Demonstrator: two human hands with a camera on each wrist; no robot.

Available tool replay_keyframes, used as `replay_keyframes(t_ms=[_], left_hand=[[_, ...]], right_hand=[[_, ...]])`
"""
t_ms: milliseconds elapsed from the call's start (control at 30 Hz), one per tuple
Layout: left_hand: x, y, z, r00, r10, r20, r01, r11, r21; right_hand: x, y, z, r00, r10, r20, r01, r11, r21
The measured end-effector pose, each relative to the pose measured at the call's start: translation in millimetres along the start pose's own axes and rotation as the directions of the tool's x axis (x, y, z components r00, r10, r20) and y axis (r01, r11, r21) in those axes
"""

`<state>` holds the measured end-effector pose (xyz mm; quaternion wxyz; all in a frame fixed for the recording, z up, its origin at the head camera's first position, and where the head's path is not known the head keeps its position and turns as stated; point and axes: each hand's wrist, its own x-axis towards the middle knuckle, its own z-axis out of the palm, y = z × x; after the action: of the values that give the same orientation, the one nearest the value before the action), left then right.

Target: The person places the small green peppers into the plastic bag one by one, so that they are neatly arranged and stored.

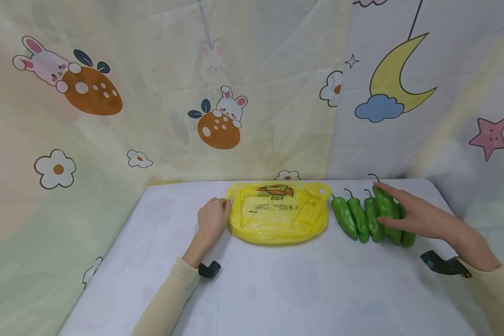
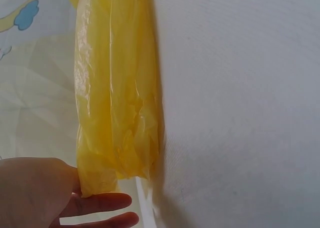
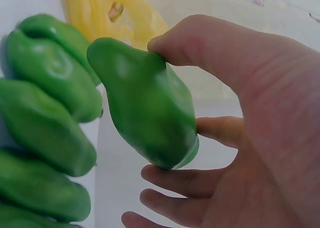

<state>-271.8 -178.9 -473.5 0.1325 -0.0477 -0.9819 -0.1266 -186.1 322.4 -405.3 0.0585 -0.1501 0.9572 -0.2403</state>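
Right wrist: right grip [image 3: 270, 123], fingers [image 3: 182, 180] splayed, pinches green pepper [image 3: 142, 98].

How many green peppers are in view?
6: one green pepper held by the right hand, three between it and the yellow bag, two partly hidden behind that hand. Others could be hidden too.

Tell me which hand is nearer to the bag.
Left. The left hand pinches the bag at its left edge; the right hand is off to its right, holding a pepper, with other peppers between.
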Motion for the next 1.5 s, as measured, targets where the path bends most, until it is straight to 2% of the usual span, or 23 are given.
replay_keyframes(t_ms=[267,567,900,1500], left_hand=[[0.1,-2.3,0.6,1.000,0.000,0.009,0.000,1.000,0.003],[1.2,-2.6,0.4,1.000,-0.002,0.012,0.002,1.000,-0.024],[-0.5,-1.6,-0.6,0.999,-0.024,0.039,0.026,0.999,-0.043],[-0.3,-1.2,-1.2,1.000,-0.012,0.019,0.013,0.999,-0.035]], right_hand=[[4,-19,0,1.000,-0.006,-0.004,0.006,1.000,0.026],[12,-38,-1,0.998,-0.060,-0.033,0.061,0.998,0.017],[24,-55,6,0.997,-0.074,0.004,0.074,0.995,0.067],[59,-97,24,0.981,-0.185,0.054,0.179,0.978,0.104]])
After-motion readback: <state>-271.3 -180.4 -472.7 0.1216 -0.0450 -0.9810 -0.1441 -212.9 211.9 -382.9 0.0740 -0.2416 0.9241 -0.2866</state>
